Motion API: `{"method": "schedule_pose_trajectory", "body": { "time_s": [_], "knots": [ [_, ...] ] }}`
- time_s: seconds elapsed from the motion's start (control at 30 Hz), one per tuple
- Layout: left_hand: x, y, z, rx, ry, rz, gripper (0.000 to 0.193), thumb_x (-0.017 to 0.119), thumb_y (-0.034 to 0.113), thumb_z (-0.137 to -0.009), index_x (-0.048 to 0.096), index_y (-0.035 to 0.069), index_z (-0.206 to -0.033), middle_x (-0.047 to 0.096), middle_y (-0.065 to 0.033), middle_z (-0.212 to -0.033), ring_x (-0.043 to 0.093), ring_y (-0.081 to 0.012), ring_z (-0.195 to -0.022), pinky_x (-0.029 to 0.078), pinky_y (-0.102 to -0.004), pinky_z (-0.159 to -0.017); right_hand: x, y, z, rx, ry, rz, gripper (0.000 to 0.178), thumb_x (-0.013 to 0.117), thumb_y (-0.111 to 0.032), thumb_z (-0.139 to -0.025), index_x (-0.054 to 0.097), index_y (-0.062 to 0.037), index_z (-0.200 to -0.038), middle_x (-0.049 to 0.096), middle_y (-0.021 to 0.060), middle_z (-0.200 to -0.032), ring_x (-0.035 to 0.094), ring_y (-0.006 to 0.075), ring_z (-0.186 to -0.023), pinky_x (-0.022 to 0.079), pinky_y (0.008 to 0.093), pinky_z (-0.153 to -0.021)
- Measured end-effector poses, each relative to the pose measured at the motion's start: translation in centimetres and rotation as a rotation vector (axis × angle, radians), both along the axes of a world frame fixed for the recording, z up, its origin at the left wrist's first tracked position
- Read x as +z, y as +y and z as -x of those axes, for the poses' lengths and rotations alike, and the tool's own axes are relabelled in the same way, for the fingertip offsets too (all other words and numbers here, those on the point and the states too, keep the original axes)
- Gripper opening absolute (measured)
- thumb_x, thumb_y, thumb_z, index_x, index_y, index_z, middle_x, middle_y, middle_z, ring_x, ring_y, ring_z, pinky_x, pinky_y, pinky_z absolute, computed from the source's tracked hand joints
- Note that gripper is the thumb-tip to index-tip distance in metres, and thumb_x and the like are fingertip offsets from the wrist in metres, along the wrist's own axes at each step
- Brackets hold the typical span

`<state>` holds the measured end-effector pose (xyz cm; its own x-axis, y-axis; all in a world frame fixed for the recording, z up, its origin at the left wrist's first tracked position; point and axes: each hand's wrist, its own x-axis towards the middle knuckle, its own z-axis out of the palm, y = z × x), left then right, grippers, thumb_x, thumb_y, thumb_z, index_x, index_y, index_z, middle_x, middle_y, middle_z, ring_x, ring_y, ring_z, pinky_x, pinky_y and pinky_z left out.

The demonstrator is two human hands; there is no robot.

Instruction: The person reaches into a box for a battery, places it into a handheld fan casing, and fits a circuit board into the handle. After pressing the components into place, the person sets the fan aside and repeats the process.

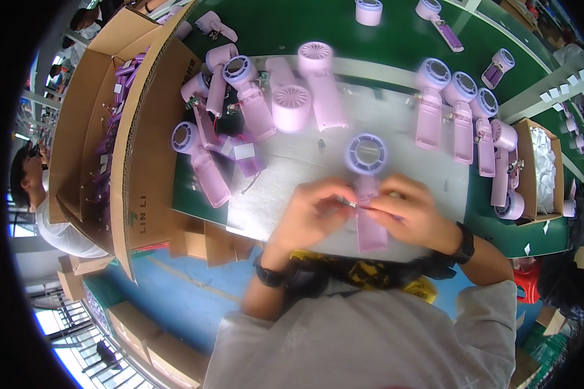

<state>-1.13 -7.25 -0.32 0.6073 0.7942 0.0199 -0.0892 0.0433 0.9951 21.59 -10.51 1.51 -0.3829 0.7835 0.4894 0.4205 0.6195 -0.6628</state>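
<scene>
In front of me on a pale work mat [292, 172] lies a pink handheld fan housing with a lavender ring head [367, 154], its long handle [372, 233] toward me. Above that handle my two hands meet. My left hand [318, 211] pinches a small light-coloured wire connector [349, 202] between thumb and fingertips. My right hand [409, 214] is closed, with thumb and finger together on a thin dark wire [365, 207] that runs toward the connector. The fingers hide part of the wire and of the handle.
Several pink fan housings [253, 104] crowd the mat's far left, beside purple battery packs [248, 155]. More housings [462, 123] line the right. A large cardboard box [146, 162] of purple packs stands left; a smaller box [542, 168] of white pieces stands right.
</scene>
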Motion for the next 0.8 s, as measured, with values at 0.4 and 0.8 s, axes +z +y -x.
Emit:
{"method": "schedule_pose_trajectory", "body": {
  "time_s": [0.4, 0.8],
  "knots": [
    [0.4, -0.2, -0.2, 0.013, 0.007, -0.041, 0.011, 0.068, -0.003, -0.089, 0.069, -0.003, -0.1, 0.064, -0.0117, -0.098, 0.067, -0.0166, -0.082, 0.059, -0.0282, -0.07, 0.0, -0.1, 0.3, -0.022, -0.107, -0.031, 0.017, 0.079, -0.01, -0.077, 0.073, -0.008, -0.092, 0.054, 0.0054, -0.077, 0.054, 0.0197, -0.06, 0.043, 0.0333, -0.052],
    [1.2, -0.1, 0.4, -0.027, -0.061, 0.244, 0.038, 0.069, -0.015, -0.082, 0.061, -0.004, -0.118, 0.065, -0.0104, -0.109, 0.066, -0.0178, -0.099, 0.057, -0.0302, -0.087, -0.1, 0.0, 0.2, 0.004, -0.023, 0.104, 0.017, 0.079, -0.008, -0.078, 0.075, -0.0092, -0.094, 0.055, 0.005, -0.075, 0.053, 0.0184, -0.056, 0.043, 0.0323, -0.05]
  ]
}}
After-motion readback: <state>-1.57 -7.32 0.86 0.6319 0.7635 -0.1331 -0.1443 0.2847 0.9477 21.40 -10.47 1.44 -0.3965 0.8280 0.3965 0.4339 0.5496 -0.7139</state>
